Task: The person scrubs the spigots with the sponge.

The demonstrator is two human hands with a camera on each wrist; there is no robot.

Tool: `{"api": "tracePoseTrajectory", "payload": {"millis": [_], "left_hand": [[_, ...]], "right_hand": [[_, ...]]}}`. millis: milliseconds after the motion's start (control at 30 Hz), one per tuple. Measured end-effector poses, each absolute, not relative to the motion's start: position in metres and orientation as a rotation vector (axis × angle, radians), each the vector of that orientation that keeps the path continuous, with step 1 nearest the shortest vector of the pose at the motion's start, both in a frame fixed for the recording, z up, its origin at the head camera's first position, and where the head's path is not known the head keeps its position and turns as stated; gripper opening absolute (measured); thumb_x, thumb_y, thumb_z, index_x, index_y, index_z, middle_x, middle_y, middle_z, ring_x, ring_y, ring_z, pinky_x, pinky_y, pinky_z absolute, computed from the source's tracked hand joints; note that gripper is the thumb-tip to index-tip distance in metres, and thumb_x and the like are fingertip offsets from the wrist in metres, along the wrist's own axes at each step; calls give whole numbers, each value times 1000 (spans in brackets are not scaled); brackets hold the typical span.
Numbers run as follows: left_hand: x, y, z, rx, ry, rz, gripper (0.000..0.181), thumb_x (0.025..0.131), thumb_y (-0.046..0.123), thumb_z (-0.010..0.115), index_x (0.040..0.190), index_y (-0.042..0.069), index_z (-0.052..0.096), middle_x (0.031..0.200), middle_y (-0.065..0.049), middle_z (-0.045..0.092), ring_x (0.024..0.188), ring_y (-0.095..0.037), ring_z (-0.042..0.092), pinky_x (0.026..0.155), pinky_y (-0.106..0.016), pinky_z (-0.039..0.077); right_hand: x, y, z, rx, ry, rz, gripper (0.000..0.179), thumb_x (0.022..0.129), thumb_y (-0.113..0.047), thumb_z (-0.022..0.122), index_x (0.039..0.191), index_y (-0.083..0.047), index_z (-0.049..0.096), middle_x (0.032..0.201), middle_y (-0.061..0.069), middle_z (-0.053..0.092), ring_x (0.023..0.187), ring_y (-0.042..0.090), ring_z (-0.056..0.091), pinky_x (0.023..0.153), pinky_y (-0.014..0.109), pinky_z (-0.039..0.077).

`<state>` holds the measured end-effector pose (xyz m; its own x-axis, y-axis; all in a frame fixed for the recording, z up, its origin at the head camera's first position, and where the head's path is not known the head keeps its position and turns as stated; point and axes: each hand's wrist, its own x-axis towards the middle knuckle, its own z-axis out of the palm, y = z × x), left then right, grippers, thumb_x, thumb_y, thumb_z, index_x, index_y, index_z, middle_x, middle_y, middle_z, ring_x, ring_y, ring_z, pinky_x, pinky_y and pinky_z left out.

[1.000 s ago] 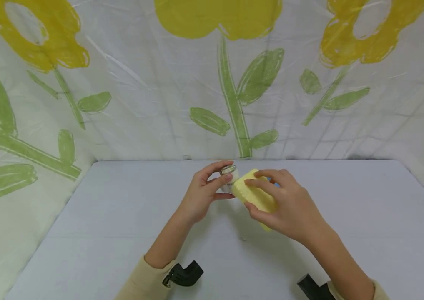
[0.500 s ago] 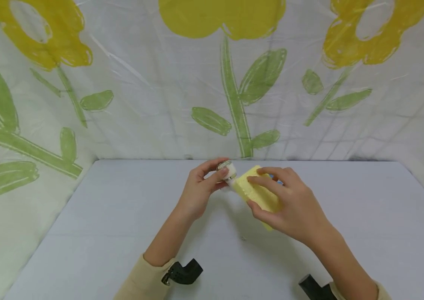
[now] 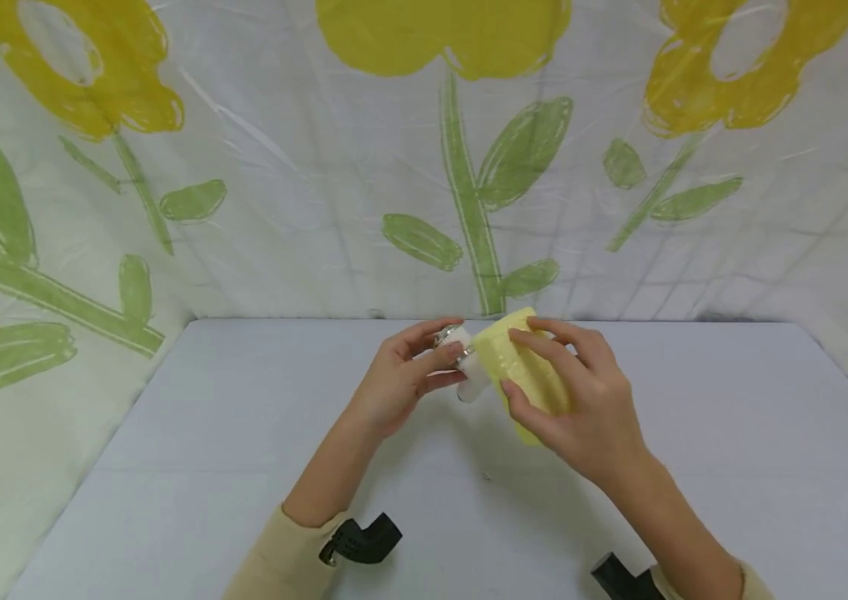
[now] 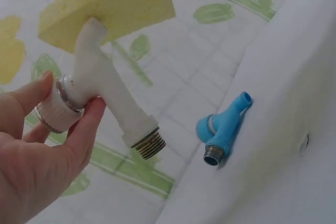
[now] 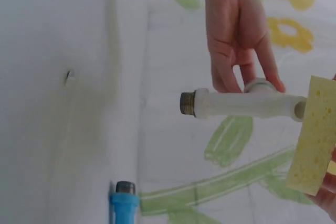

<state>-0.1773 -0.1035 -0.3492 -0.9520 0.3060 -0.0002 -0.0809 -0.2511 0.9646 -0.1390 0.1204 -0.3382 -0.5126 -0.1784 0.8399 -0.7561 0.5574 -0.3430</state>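
A white plastic tap point(image 4: 102, 80) with a brass-coloured threaded end is held up off the table. My left hand point(image 3: 401, 379) pinches it by its ribbed knob point(image 4: 58, 109), thumb on one side and fingers on the other. Opposite, my right hand point(image 3: 592, 404) grips a yellow sponge point(image 3: 521, 367) between thumb and fingers. In the left wrist view the sponge's flat face meets the tip of the tap's spout point(image 4: 94, 27). From the right wrist camera, the sponge point(image 5: 314, 137) stands on edge against that same end, with only some right fingers showing.
A blue tap point(image 4: 227, 124) with a threaded metal end lies on the white table point(image 3: 243, 450), behind the right hand in the head view. A small mark point(image 3: 487, 477) shows on the tabletop. A flower-painted sheet point(image 3: 281, 208) rises at the table's back edge.
The sponge has moved up and been turned more upright by the right hand. The white tap has rotated in the left fingers, so more of its body shows below them.
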Motion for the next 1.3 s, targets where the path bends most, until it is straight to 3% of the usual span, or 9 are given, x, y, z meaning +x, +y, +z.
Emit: {"api": "tracePoseTrajectory", "payload": {"millis": [133, 267, 633, 900, 1133, 1300], "left_hand": [[-176, -99, -348, 186, 1615, 2393, 41, 107, -1, 56, 147, -6, 54, 106, -2, 68, 91, -14, 72, 86, -32, 65], [-174, -96, -347, 121, 1513, 2477, 37, 107, -2, 55, 144, -7, 56, 102, -1, 69, 85, -14, 72, 83, -31, 66], [-171, -98, -346, 212, 1496, 2377, 38, 106, -6, 55, 144, -4, 51, 105, -6, 68, 90, -16, 74, 90, -33, 65], [-171, -97, -346, 146, 1486, 2417, 42, 106, -5, 55, 148, -4, 51, 107, -6, 65, 91, -17, 74, 91, -34, 64], [-173, -99, -345, 15, 1412, 2487, 35, 111, 3, 51, 145, -5, 51, 126, -11, 60, 98, -21, 71, 93, -31, 63], [-173, -98, -345, 39, 1385, 2468, 30, 110, 2, 51, 139, -3, 55, 121, -11, 62, 96, -22, 71, 92, -31, 64]], "right_hand": [[-138, 117, -340, 695, -1954, 1042, 48, 99, -45, 68, 122, -3, 74, 125, 17, 70, 111, 35, 65, 92, 9, 48], [-138, 115, -340, 671, -1939, 1086, 57, 101, -51, 64, 125, 1, 69, 129, 20, 67, 113, 32, 66, 83, 7, 49], [-139, 118, -337, 675, -1926, 1106, 64, 101, -52, 64, 130, 5, 64, 139, 25, 60, 112, 30, 64, 85, 9, 50], [-141, 127, -331, 760, -2045, 1075, 65, 101, -56, 62, 137, -2, 65, 142, 22, 59, 110, 31, 64, 79, 9, 52], [-141, 127, -333, 816, -2113, 1074, 64, 100, -58, 61, 144, -11, 63, 145, 22, 52, 96, 25, 63, 70, 20, 54], [-141, 127, -335, 786, -2112, 1066, 65, 101, -57, 60, 142, -8, 64, 146, 25, 51, 104, 30, 64, 78, 8, 52]]}}
